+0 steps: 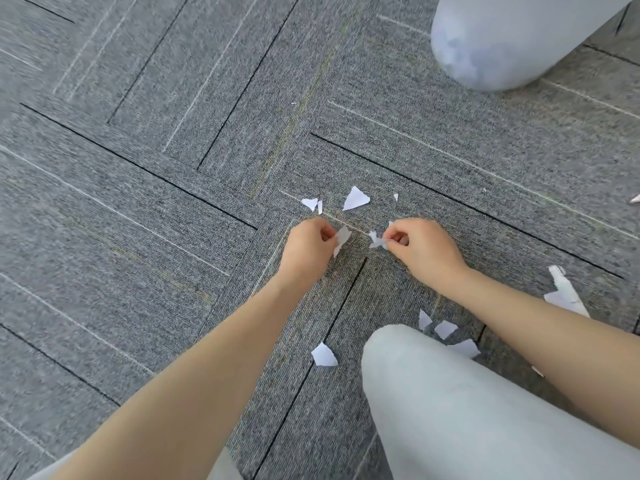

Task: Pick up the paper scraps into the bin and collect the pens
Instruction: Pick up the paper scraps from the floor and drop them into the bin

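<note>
Torn white paper scraps lie scattered on grey carpet. My left hand [309, 243] pinches a paper scrap [341, 239] just above the floor. Close beside it, my right hand [419, 244] pinches another small crumpled scrap [376, 240]. Beyond the hands lie a triangular scrap [355, 198] and a smaller scrap [310, 203]. Nearer me lie one scrap [324, 355], a few scraps [445, 329] by my knee, and a long scrap [564, 292] at the right. A translucent bin bag [502, 39] holding white paper sits at the top right. No pens are in view.
My knee in light trousers [467, 403] fills the lower right, right next to the nearest scraps. The carpet [138, 202] is made of grey tiles with dark and pale lines. A tiny scrap [396, 196] lies farther out, and another scrap edge [635, 199] shows at the right border.
</note>
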Demonstrator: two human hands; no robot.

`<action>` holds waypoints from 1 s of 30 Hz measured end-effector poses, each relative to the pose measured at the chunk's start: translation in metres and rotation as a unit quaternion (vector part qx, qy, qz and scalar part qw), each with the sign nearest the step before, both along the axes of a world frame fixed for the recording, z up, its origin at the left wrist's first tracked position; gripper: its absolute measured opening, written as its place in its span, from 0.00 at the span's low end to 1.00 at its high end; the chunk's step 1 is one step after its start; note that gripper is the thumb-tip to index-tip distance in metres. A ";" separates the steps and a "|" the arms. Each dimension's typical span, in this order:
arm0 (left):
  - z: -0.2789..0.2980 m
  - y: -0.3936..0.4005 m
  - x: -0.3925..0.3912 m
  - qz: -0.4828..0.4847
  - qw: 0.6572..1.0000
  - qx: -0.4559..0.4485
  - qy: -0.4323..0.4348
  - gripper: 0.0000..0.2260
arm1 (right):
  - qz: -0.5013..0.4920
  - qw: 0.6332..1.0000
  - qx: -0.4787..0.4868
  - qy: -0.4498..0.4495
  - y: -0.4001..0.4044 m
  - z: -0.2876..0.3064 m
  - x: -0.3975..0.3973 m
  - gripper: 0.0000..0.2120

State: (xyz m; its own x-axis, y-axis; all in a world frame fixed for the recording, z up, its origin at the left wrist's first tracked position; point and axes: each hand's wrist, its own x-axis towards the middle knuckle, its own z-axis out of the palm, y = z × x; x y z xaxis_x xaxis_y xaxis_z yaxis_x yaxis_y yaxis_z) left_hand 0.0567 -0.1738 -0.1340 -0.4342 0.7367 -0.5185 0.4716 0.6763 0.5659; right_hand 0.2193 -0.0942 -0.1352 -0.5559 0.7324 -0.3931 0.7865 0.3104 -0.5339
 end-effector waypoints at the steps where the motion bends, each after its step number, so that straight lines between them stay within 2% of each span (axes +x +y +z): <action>1: 0.002 0.003 -0.001 0.010 1.000 0.013 0.001 0.05 | -0.007 1.000 -0.011 0.019 0.002 0.001 -0.002 0.04; 3: 0.008 0.011 -0.007 0.030 0.998 0.047 0.020 0.05 | 0.000 0.999 -0.020 0.042 0.004 0.001 -0.007 0.03; 5: 0.009 0.018 -0.014 0.025 0.993 0.063 0.097 0.06 | 0.011 0.999 -0.024 0.035 0.005 -0.001 -0.013 0.02; 7: 0.001 0.018 -0.020 0.008 0.984 0.061 0.168 0.07 | 0.013 0.999 -0.024 0.023 0.004 -0.003 -0.017 0.07; 10: -0.008 0.012 -0.019 -0.016 0.982 0.067 0.173 0.07 | 0.041 0.999 0.000 0.020 0.002 -0.004 -0.017 0.14; 16: -0.010 0.007 -0.016 -0.084 0.970 0.087 0.212 0.08 | 0.107 0.991 0.075 0.024 -0.003 -0.005 -0.012 0.12; 19: -0.008 0.009 -0.016 -0.094 0.964 0.080 0.237 0.06 | 0.074 0.995 0.053 0.039 -0.003 -0.007 -0.010 0.11; 20: -0.008 0.009 -0.016 -0.081 0.966 0.076 0.234 0.05 | 0.050 0.997 0.036 0.050 -0.003 -0.008 -0.009 0.10; 22: -0.005 0.010 -0.017 -0.014 0.983 0.061 0.173 0.08 | 0.022 0.997 0.009 0.069 -0.005 -0.010 -0.008 0.09; 24: -0.004 0.010 -0.017 0.037 0.990 0.051 0.124 0.11 | 0.040 0.997 0.006 0.073 -0.008 -0.011 -0.007 0.12; 26: -0.005 0.009 -0.017 0.030 0.991 0.050 0.122 0.10 | 0.065 0.995 0.012 0.072 -0.009 -0.012 -0.006 0.14; 30: -0.005 0.005 -0.015 0.013 0.989 0.074 0.128 0.08 | 0.117 0.991 0.035 0.057 -0.008 -0.011 -0.007 0.13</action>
State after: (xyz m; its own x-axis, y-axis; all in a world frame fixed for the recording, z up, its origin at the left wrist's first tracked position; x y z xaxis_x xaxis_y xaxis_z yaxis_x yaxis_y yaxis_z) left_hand 0.0413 -0.1688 -0.1394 -0.5572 0.7829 -0.2766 0.5957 0.6090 0.5238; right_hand 0.2126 -0.1018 -0.1462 -0.7513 0.6020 -0.2706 0.6245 0.5156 -0.5866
